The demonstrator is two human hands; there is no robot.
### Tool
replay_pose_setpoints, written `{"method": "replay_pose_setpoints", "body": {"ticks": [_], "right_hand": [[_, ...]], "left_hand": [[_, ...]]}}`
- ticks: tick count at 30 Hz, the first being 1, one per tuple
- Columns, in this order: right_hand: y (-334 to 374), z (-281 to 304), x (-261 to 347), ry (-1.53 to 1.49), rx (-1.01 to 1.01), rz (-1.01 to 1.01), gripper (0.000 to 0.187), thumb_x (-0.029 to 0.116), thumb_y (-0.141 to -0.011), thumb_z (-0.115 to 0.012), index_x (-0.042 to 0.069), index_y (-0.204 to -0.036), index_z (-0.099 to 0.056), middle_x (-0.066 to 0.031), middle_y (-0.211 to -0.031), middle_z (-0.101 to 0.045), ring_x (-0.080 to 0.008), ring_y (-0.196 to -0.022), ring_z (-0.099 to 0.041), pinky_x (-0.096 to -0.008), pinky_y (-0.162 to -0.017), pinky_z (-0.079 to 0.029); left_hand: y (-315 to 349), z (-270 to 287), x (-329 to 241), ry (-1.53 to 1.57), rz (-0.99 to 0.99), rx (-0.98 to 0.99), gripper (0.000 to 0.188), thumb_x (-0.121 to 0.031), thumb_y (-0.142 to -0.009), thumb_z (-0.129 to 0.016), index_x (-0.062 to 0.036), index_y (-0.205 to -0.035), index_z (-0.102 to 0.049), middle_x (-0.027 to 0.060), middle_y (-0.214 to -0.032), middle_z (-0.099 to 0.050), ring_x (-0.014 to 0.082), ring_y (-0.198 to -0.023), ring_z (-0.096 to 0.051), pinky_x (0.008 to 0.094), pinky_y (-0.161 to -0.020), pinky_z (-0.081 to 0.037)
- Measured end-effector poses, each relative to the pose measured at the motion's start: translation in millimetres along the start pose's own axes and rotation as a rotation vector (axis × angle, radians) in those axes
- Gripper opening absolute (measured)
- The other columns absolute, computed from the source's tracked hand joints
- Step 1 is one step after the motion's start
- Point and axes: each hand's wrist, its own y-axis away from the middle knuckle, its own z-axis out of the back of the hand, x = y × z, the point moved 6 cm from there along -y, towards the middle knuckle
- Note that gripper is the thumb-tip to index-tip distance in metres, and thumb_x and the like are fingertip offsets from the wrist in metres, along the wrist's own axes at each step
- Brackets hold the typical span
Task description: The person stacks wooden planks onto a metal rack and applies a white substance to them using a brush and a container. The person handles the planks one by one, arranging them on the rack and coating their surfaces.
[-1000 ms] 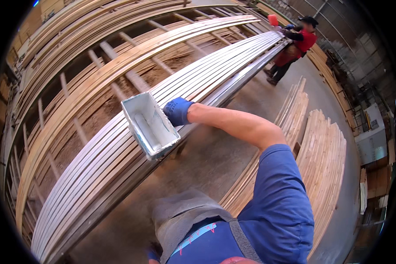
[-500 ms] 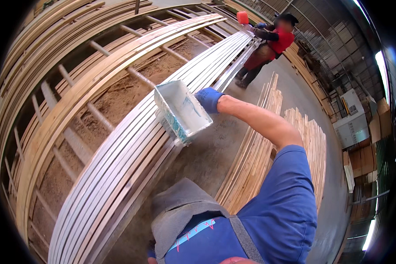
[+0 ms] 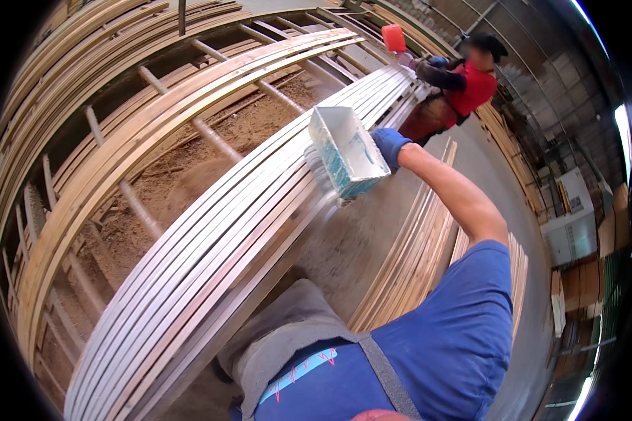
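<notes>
My right hand [image 3: 392, 146], in a blue glove, is closed at the right side of a white, paint-stained rectangular tub [image 3: 351, 175]; the tub hides part of the fingers. The open tub sits tilted over a row of long, narrow wooden strips [image 3: 218, 224], many coated white and a few near the front edge showing bare brown wood. Greyish, bristle-like material [image 3: 319, 168] shows under the tub's left side, against the strips. My left hand is out of sight.
A co-worker in a red top [image 3: 476, 84] stands at the strips' far end, near an orange-red container [image 3: 394, 38]. Bare boards [image 3: 119, 165] lie across metal rungs over sawdust [image 3: 211, 186]. Stacked raw wood [image 3: 407, 259] lies to my right, a white cabinet [image 3: 570, 217] beyond.
My right hand has carried the tub along the strips, away from me and to the right. The view has shifted slightly, and the co-worker appears farther right and leans differently.
</notes>
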Motion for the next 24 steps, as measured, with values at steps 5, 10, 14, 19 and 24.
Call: {"method": "replay_pose_setpoints", "body": {"ticks": [5,10,14,19,24], "right_hand": [[-47.8,-52.3,-178.3,0.011,0.023,-0.016,0.027,0.026,-0.071,-0.07,0.008,-0.09,-0.071,-0.0211,-0.095,-0.068,-0.0374,-0.094,-0.065,-0.0429,-0.078,-0.052],[-86.0,-108.9,-332.9,-0.22,-0.072,-0.156,0.028,0.023,-0.085,-0.061,0.007,-0.107,-0.068,-0.0204,-0.108,-0.067,-0.0364,-0.104,-0.063,-0.0423,-0.085,-0.05],[-120.0,-162.4,-422.0,-0.288,-0.238,-0.296,0.028,0.022,-0.091,-0.053,0.006,-0.11,-0.065,-0.02,-0.11,-0.066,-0.0351,-0.1,-0.064,-0.0438,-0.083,-0.052],[-168.3,-216.2,-488.0,-1.051,-0.313,-0.117,0.029,0.02,-0.094,-0.05,0.006,-0.118,-0.06,-0.0118,-0.114,-0.064,-0.0276,-0.1,-0.063,-0.0412,-0.083,-0.052],[-212.5,-183.8,-436.2,-0.526,-0.298,0.091,0.034,0.007,-0.088,-0.059,0.001,-0.121,-0.057,-0.0104,-0.116,-0.064,-0.0182,-0.1,-0.06,-0.0329,-0.082,-0.049]], "left_hand": [[41.5,-129.3,43.5,-0.021,-0.017,-0.12,0.032,-0.035,-0.094,-0.046,-0.0118,-0.106,-0.064,0.0082,-0.099,-0.068,0.0294,-0.089,-0.064,0.044,-0.073,-0.051],[94.0,-201.0,73.4,0.134,-0.04,-0.204,0.037,-0.041,-0.095,-0.047,-0.0096,-0.105,-0.064,0.0083,-0.093,-0.069,0.0272,-0.083,-0.066,0.0432,-0.068,-0.052],[133.3,-255.6,95.4,0.256,-0.069,-0.237,0.042,-0.045,-0.097,-0.047,-0.0078,-0.105,-0.063,0.0084,-0.088,-0.07,0.0254,-0.078,-0.068,0.0426,-0.064,-0.053],[115.9,-288.6,90.4,0.114,-0.186,-0.212,0.03,-0.035,-0.097,-0.048,-0.0101,-0.108,-0.062,0.0104,-0.096,-0.069,0.0263,-0.085,-0.068,0.042,-0.071,-0.054],[110.2,-289.9,75.3,-0.81,-0.92,-0.175,0.028,-0.028,-0.097,-0.046,-0.006,-0.11,-0.059,0.0162,-0.101,-0.068,0.0304,-0.087,-0.067,0.0433,-0.074,-0.053]]}}
